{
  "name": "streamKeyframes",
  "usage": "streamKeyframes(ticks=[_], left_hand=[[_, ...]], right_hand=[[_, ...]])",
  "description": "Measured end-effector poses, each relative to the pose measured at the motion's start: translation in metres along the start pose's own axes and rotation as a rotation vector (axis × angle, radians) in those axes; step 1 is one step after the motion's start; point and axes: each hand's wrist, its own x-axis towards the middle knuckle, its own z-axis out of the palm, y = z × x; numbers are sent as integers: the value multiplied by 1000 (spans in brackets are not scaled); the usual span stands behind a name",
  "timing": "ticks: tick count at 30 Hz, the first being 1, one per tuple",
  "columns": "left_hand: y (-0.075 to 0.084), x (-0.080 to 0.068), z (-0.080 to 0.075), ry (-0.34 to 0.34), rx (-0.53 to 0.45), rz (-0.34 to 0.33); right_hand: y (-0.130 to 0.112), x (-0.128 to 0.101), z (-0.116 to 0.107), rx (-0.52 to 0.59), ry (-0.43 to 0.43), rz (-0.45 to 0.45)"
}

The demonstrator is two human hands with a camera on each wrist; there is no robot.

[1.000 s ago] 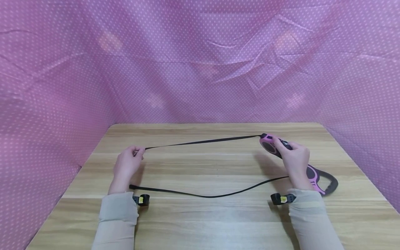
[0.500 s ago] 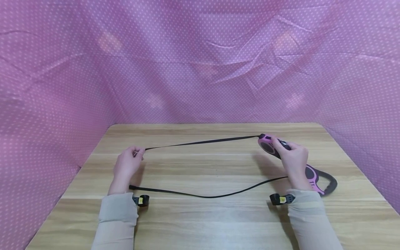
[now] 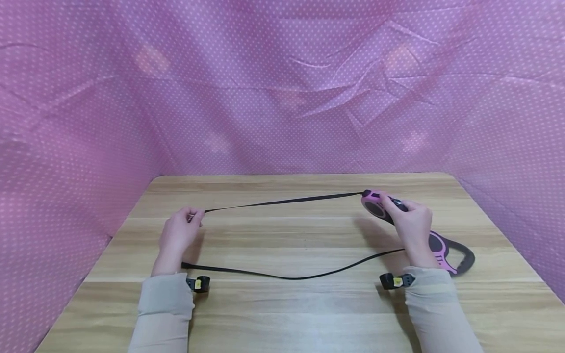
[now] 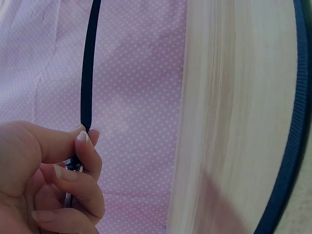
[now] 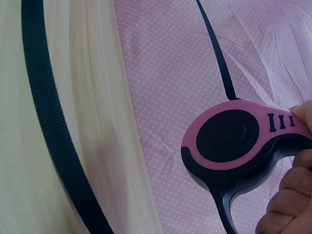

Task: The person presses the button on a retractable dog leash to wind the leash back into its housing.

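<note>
The pink-and-black leash casing (image 5: 226,136), gripped by the right hand (image 3: 412,223), was raised above the right side of the wooden table (image 3: 265,318); it looked hard, stiff and fairly light, best held by its curved grip, since the smooth round body might have slipped. At left, the left hand (image 3: 178,233) pinched the black strap (image 3: 309,199), its lower fingers curled about a metal piece (image 4: 72,167); the strap seemed thin, soft, tough and prone to twist. Nearer the person, a second strap (image 3: 295,278) curved across between the wrists, and a looped handle (image 3: 438,243) lay at right, partly hidden by the right wrist, so either could have snagged; pink dotted cloth (image 3: 282,122) hung beyond the far edge
</note>
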Motion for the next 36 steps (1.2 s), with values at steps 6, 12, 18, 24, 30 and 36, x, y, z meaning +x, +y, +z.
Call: streamKeyframes(ticks=[6,12,18,24,30,36], left_hand=[[1,1,1,-6,-4,-1],[2,2,2,-6,-2,-1],[2,1,2,-5,6,4],[1,3,3,1,9,5],[1,4,3,-12,4,3],[0,4,4,-18,12,11]], right_hand=[[0,-1,1,-24,10,-22],[0,-1,3,-35,12,-31],[0,-1,4,-37,7,-39],[-1,-2,5,-41,1,-40],[0,-2,6,-34,-5,-29],[-1,-1,7,-34,-21,-25]])
